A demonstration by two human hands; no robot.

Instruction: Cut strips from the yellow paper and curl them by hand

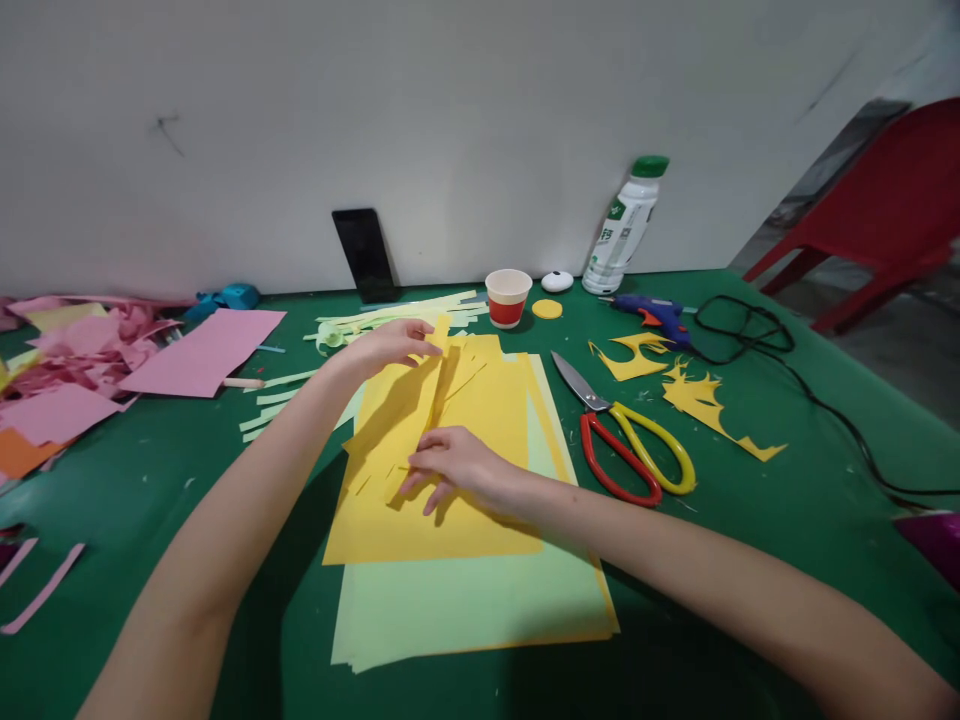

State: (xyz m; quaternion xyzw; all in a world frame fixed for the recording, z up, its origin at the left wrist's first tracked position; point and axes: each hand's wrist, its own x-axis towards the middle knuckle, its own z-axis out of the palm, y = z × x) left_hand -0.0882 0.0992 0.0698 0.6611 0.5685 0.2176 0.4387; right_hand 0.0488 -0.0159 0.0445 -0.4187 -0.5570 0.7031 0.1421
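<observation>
A narrow yellow paper strip (pixel 435 385) stands slightly raised over a yellow paper sheet (pixel 480 520). My left hand (pixel 394 345) pinches the strip near its far end. Lower down, my right hand (pixel 461 465) has its thumb and forefinger closed on the strip's near part, the other fingers loosely bent above the sheet. Small yellow slivers lie around the strip. Beneath the yellow sheet is a stack of light green paper (pixel 465 605), with yellow edges showing along its right side.
Right of the papers are scissors (pixel 600 405) with red and yellow handles, yellow scraps (pixel 697 395) and a corded glue gun (pixel 649 310). Behind stand a paper cup (pixel 508 308), a leaning bottle (pixel 622 235) and a phone (pixel 365 252). Pink paper (pixel 206 350) and green strips (pixel 281 400) lie left.
</observation>
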